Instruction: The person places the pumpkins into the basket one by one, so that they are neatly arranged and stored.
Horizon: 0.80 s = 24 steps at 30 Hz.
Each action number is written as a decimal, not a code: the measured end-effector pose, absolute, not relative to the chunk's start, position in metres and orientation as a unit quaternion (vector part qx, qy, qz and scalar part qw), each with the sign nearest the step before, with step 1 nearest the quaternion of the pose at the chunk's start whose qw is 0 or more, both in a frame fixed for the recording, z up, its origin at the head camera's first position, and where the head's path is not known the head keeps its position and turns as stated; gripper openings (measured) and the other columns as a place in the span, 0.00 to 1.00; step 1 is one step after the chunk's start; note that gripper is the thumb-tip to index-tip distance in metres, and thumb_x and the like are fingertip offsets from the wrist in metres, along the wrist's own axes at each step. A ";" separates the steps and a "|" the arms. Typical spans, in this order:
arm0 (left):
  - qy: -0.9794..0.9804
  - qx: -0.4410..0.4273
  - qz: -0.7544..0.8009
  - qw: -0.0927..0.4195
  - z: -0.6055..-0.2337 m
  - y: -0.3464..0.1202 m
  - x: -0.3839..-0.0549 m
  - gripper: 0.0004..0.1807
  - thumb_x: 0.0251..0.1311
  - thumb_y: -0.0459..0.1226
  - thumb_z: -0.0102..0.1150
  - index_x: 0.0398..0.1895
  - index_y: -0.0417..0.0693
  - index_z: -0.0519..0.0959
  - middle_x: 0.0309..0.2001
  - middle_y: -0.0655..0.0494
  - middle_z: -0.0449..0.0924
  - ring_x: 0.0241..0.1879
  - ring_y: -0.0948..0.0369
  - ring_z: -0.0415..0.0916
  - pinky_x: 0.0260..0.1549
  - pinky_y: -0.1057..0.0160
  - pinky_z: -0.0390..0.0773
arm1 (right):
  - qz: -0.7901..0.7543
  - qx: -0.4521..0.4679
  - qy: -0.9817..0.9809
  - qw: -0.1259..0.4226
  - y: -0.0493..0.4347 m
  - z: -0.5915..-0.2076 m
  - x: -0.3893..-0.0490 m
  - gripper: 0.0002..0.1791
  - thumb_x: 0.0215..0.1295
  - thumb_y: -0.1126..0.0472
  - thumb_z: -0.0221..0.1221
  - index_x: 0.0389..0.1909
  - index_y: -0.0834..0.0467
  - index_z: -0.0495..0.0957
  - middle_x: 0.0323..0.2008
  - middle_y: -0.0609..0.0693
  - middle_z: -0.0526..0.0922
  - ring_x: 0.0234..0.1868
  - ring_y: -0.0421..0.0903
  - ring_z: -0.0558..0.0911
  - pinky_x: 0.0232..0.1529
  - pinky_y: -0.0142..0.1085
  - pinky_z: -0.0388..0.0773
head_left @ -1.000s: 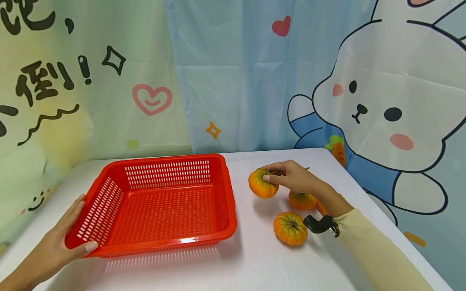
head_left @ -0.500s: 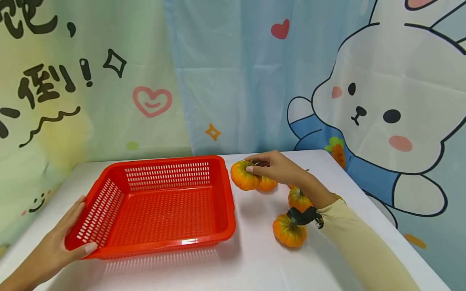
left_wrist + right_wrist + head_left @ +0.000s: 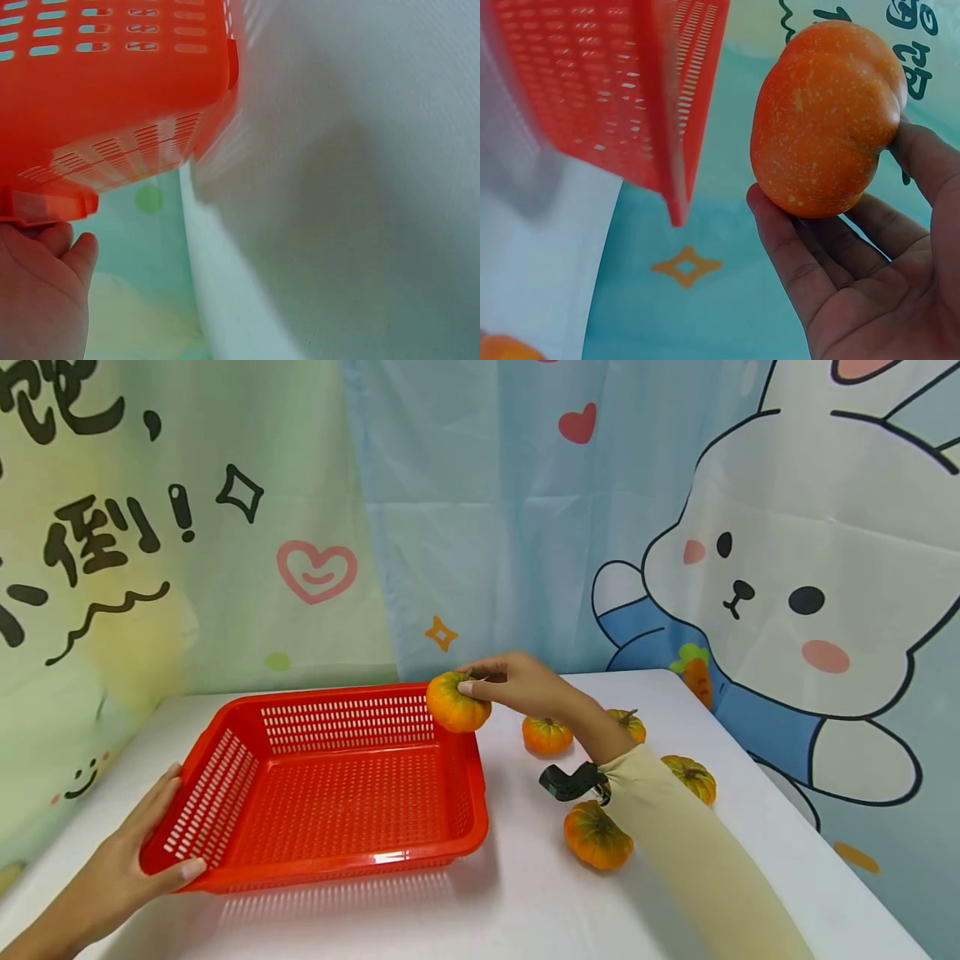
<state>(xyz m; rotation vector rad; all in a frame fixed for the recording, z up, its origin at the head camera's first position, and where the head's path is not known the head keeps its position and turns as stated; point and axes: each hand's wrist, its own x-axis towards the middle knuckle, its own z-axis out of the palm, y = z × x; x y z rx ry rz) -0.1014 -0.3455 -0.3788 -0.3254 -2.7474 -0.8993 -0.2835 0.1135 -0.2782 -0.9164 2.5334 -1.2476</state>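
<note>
A red plastic basket (image 3: 337,802) with slotted walls stands on the table. My left hand (image 3: 127,852) grips its left front corner, thumb on the rim; in the left wrist view the left hand's fingers (image 3: 81,255) curl under the rim. My right hand (image 3: 525,685) holds a small orange pumpkin (image 3: 456,703) by its top, raised at the basket's back right corner. The right wrist view shows the pumpkin (image 3: 829,120) between thumb and fingers, apart from the basket (image 3: 660,105).
Several more small pumpkins lie right of the basket: a near one (image 3: 597,837), a middle one (image 3: 547,737), a back one (image 3: 628,724) and one by the sleeve (image 3: 690,778). A printed curtain (image 3: 465,527) hangs behind the white table (image 3: 517,902).
My right hand has carried the pumpkin left and up, from above the other pumpkins to the basket's back right corner. The left hand keeps its grip; the basket stays put.
</note>
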 end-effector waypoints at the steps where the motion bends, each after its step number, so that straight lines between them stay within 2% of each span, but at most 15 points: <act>1: -0.940 -0.107 -0.306 0.112 -0.379 -0.345 -0.101 0.55 0.55 0.40 0.66 0.78 0.49 0.40 0.77 0.66 0.33 0.64 0.85 0.35 0.46 0.87 0.43 | -0.417 -0.310 0.850 0.087 0.110 -0.278 -0.285 0.26 0.67 0.46 0.59 0.60 0.56 0.78 0.52 0.48 0.81 0.50 0.45 0.79 0.51 0.43 0.75; 6: -0.939 -0.107 -0.306 0.112 -0.381 -0.346 -0.101 0.54 0.56 0.39 0.66 0.79 0.50 0.40 0.77 0.65 0.33 0.65 0.84 0.34 0.45 0.87 0.42 | -0.407 -0.331 0.848 0.081 0.096 -0.275 -0.290 0.24 0.68 0.48 0.59 0.59 0.56 0.78 0.51 0.47 0.82 0.48 0.44 0.79 0.50 0.43 0.75; 10: -0.939 -0.111 -0.304 0.115 -0.382 -0.348 -0.102 0.54 0.56 0.39 0.66 0.79 0.50 0.40 0.77 0.65 0.33 0.65 0.84 0.35 0.45 0.87 0.43 | -0.402 -0.335 0.849 0.073 0.082 -0.272 -0.291 0.23 0.67 0.48 0.59 0.58 0.56 0.79 0.52 0.47 0.81 0.51 0.43 0.79 0.50 0.38 0.75; 14: -0.940 -0.108 -0.303 0.114 -0.381 -0.349 -0.102 0.54 0.56 0.40 0.66 0.79 0.52 0.40 0.77 0.68 0.33 0.64 0.86 0.36 0.45 0.87 0.44 | -0.412 -0.344 0.841 0.074 0.064 -0.270 -0.292 0.22 0.67 0.48 0.60 0.56 0.55 0.81 0.50 0.45 0.83 0.49 0.43 0.80 0.47 0.35 0.75; 18: -0.939 -0.109 -0.305 0.114 -0.383 -0.348 -0.100 0.54 0.57 0.40 0.65 0.79 0.50 0.40 0.77 0.69 0.33 0.63 0.87 0.36 0.46 0.88 0.45 | -0.420 -0.365 0.826 0.090 0.046 -0.273 -0.293 0.20 0.67 0.51 0.60 0.55 0.57 0.81 0.45 0.45 0.84 0.45 0.43 0.80 0.45 0.34 0.76; 24: -0.935 -0.124 -0.306 0.129 -0.382 -0.347 -0.102 0.53 0.55 0.38 0.66 0.78 0.46 0.42 0.75 0.76 0.35 0.64 0.86 0.37 0.47 0.88 0.46 | -0.400 -0.380 0.825 0.122 0.022 -0.277 -0.294 0.19 0.68 0.53 0.59 0.54 0.58 0.81 0.44 0.45 0.84 0.45 0.41 0.79 0.45 0.32 0.75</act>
